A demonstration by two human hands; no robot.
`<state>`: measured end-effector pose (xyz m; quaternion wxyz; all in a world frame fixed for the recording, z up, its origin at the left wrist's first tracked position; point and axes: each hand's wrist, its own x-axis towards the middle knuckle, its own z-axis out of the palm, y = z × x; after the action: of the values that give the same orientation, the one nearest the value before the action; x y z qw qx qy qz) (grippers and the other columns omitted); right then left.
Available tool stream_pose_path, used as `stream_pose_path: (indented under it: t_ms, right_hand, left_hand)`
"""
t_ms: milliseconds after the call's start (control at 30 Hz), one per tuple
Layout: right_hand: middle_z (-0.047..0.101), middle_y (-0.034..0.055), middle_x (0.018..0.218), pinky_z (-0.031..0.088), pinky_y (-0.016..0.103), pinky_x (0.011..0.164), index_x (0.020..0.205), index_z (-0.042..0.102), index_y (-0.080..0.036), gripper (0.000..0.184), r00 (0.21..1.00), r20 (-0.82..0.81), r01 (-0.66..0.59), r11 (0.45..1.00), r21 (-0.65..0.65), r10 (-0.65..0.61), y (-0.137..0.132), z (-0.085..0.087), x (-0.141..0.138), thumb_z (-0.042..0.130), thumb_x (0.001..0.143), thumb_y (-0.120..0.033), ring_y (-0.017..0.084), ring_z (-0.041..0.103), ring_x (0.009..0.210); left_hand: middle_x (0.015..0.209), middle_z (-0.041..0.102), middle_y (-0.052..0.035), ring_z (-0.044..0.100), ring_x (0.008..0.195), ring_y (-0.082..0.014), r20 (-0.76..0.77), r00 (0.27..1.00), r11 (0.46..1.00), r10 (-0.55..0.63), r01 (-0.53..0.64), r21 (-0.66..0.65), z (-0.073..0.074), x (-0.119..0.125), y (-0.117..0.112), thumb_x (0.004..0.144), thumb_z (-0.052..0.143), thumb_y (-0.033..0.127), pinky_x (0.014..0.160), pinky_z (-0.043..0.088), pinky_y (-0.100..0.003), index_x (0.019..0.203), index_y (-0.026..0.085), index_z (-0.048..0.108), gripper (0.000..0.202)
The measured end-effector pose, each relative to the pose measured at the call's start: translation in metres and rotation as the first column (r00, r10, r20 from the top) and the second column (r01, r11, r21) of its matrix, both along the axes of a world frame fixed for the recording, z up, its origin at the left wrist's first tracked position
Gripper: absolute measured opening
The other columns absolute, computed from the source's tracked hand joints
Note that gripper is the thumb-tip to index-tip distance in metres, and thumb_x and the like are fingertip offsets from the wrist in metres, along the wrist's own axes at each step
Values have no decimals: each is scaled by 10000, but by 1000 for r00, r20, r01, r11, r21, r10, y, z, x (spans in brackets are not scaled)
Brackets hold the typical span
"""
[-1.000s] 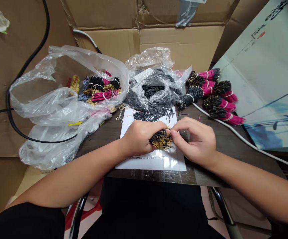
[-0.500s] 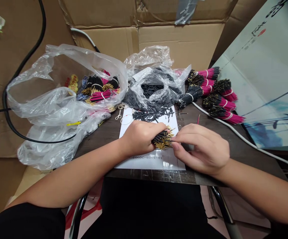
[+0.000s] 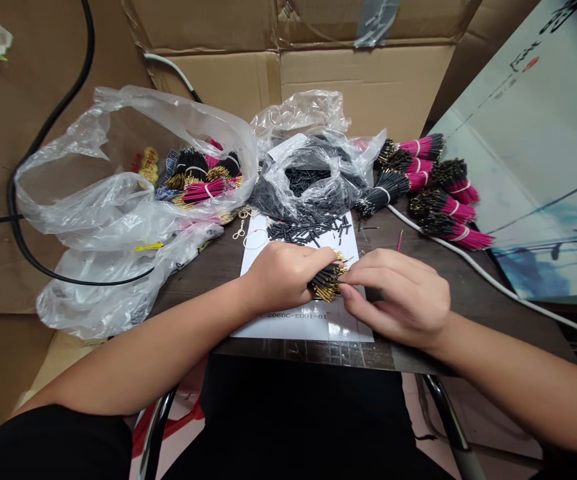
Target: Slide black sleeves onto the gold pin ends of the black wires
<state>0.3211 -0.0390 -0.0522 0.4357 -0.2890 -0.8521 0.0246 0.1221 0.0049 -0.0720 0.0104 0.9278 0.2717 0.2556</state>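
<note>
My left hand (image 3: 284,275) is wrapped round a bundle of black wires (image 3: 325,283) with gold-coloured tips, which point to the right. Thumb and fingers of my right hand (image 3: 401,293) are pinched at those tips; whatever sits between them is too small to make out. Under both hands lies a white printed sheet (image 3: 313,327). Just beyond my left hand, short black tube pieces (image 3: 308,231) are scattered over the sheet's far part. Behind them an open clear plastic bag (image 3: 338,190) is filled with more of these black pieces.
Tied pink and black wire bundles (image 3: 451,207) lie at the right beside a white cable (image 3: 488,272). A large clear bag (image 3: 98,227) with more bundles stands at the left. Rubber bands (image 3: 241,227) and one loose pink wire (image 3: 400,241) lie on the dark table (image 3: 513,320).
My right hand has shifted slightly left, with its fingertips now closer to the bundle's gold tips. My left hand keeps its hold on the wires.
</note>
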Motion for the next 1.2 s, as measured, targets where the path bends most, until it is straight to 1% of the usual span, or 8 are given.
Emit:
stream_pose_path:
  t_ms: [167, 267, 400, 500, 667, 933, 1100, 1200]
  right_hand:
    - [700, 32, 817, 525, 299, 644, 984, 643, -182, 265, 989, 128, 50, 977, 207, -77, -1, -2, 4, 707, 729, -152, 142, 611, 690]
    - [705, 40, 870, 530, 310, 666, 1098, 626, -176, 376, 974, 213, 19, 965, 261, -77, -2, -4, 7, 703, 731, -175, 153, 612, 704]
    - [683, 72, 976, 530, 325, 709, 1210, 583, -166, 487, 982, 147, 92, 980, 177, -119, 2, -10, 8, 690, 735, -183, 175, 621, 797]
    - [667, 85, 996, 528, 339, 741, 1188, 594, -171, 442, 988, 20, 152, 988, 39, -153, 9, -14, 6, 673, 753, -167, 184, 625, 853]
    - [673, 41, 891, 525, 313, 729, 1017, 642, -186, 237, 992, -120, 27, 986, -162, -47, 16, -15, 3, 627, 794, -109, 145, 622, 806]
    - [674, 37, 836, 518, 294, 691, 949, 642, -173, 222, 988, -150, -3, 989, -147, -19, 13, -12, 2, 645, 757, -62, 132, 614, 756]
    - [654, 29, 772, 511, 299, 601, 863, 633, -192, 154, 951, -301, 45, 993, -110, -76, 11, -9, 4, 648, 733, -111, 145, 604, 691]
    - [658, 21, 773, 526, 298, 610, 889, 624, -206, 205, 962, -274, 3, 998, -64, -21, 7, -5, 6, 660, 714, -105, 149, 619, 704]
  left_hand:
    - [716, 652, 24, 627, 640, -97, 44, 999, 1000, -7, 8, -23, 1, 0, 0, 845, 530, 332, 582, 414, -196, 930, 196, 585, 170]
    - [760, 669, 23, 644, 680, -93, 75, 997, 998, -1, 6, -69, 4, -1, 0, 849, 531, 327, 610, 428, -184, 954, 195, 584, 177]
    - [799, 673, 8, 638, 691, -82, 177, 984, 994, -8, 28, -108, 7, -3, 1, 862, 522, 359, 624, 432, -174, 965, 174, 582, 220]
    - [827, 671, -2, 628, 698, -72, 259, 965, 990, -45, 78, -120, 9, -2, 0, 872, 515, 349, 630, 434, -164, 972, 163, 585, 223]
    - [797, 669, 8, 622, 685, -58, 244, 964, 982, -105, 140, -129, 8, -1, -2, 897, 494, 291, 619, 422, -160, 979, 170, 599, 181]
    - [778, 667, 13, 626, 687, -63, 219, 970, 978, -103, 139, -154, 8, -2, -1, 899, 493, 324, 611, 416, -165, 955, 179, 607, 192]
    - [793, 672, 23, 630, 689, -61, 197, 975, 976, -103, 137, -167, 6, -2, 0, 870, 522, 293, 606, 409, -167, 948, 185, 597, 153]
    - [799, 678, 26, 628, 672, -65, 187, 977, 980, -105, 133, -146, 6, -2, 0, 837, 548, 270, 604, 407, -172, 938, 188, 594, 137]
